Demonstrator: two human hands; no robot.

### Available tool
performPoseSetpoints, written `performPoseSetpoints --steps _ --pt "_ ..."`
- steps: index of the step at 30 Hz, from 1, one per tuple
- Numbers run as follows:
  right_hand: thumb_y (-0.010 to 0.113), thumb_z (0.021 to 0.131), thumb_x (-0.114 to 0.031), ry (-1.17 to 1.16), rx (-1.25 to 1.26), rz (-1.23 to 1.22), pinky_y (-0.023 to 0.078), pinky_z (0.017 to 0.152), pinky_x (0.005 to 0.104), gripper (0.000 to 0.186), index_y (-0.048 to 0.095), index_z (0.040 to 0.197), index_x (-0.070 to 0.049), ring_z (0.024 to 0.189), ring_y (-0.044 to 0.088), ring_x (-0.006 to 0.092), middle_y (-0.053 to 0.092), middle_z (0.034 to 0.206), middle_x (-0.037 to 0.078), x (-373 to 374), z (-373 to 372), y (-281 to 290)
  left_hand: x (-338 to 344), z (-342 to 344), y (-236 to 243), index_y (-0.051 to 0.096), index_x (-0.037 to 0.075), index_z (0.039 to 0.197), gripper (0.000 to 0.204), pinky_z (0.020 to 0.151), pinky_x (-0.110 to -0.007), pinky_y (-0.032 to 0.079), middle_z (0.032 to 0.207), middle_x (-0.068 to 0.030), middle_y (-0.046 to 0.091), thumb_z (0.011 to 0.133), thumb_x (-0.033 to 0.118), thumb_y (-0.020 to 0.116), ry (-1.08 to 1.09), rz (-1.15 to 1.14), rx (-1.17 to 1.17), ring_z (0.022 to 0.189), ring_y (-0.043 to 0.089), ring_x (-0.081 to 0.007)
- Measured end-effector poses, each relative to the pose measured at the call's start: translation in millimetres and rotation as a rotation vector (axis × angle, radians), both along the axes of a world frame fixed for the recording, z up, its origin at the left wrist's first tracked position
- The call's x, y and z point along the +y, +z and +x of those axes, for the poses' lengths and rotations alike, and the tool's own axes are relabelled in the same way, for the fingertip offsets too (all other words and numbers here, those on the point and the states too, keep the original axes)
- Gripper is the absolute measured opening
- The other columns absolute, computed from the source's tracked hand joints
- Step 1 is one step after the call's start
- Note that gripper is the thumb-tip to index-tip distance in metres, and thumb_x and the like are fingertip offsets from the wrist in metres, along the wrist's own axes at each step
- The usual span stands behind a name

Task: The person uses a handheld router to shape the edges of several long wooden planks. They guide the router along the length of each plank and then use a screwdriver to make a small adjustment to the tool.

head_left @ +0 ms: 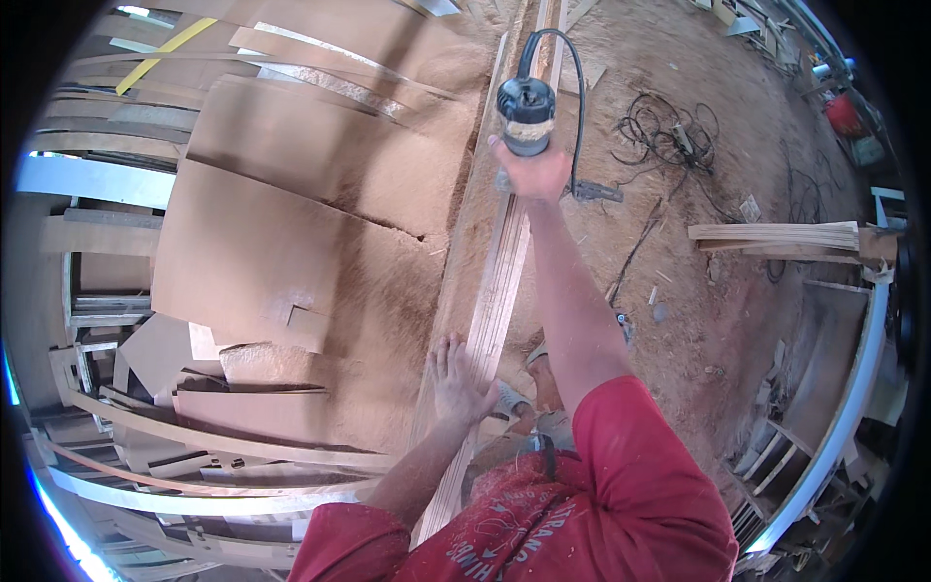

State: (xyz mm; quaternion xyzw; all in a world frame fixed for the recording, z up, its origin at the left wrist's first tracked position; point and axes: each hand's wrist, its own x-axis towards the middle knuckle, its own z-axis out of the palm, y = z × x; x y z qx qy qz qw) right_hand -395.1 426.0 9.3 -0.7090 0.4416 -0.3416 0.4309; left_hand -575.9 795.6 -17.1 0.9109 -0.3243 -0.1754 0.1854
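Note:
With my right arm stretched far forward, my right hand (535, 173) grips a compact black-and-grey router (527, 105). The tool stands on a long run of pale wooden strips (498, 291). From its top a black cord (578, 92) loops over to the right and drops to a plug connection (598, 192). Nearer my body, my left hand (460, 376) rests flat on the strips, fingers spread, holding nothing. My right fingers are partly hidden behind the router, and its bit and base cannot be made out.
Left of the strips lie large dusty brown sheets (252, 233) coated in sawdust. Stacked boards (107, 218) fill the far left. Tangled black cables (669, 136) lie on the dusty floor at right. A bundle of wooden strips (776, 236) juts in from the right.

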Motion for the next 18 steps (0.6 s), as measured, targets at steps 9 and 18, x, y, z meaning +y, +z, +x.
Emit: performPoseSetpoints --steps 9,18 --pt "0.102 0.074 -0.044 0.051 -0.011 0.140 0.066 0.090 0.0414 0.066 0.081 0.117 0.002 0.098 0.084 0.0262 0.086 0.104 0.015 74 -53 7 -2 1 -3 0.035 -0.005 0.164 0.105 0.136 -0.068 0.014 0.173 -0.0326 0.035 0.084 0.046 0.081 0.002 -0.035 -0.019 0.166 0.024 -0.0518" --pt "0.101 0.066 -0.042 0.038 -0.151 0.049 0.066 0.079 0.0464 0.062 0.072 0.104 -0.002 0.088 0.084 0.0367 0.082 0.090 0.020 95 -67 -1 2 -1 -7 0.037 -0.002 0.162 0.102 0.135 -0.071 0.013 0.173 -0.0329 0.034 0.084 0.046 0.080 -0.001 -0.050 -0.015 0.166 0.023 -0.0520"
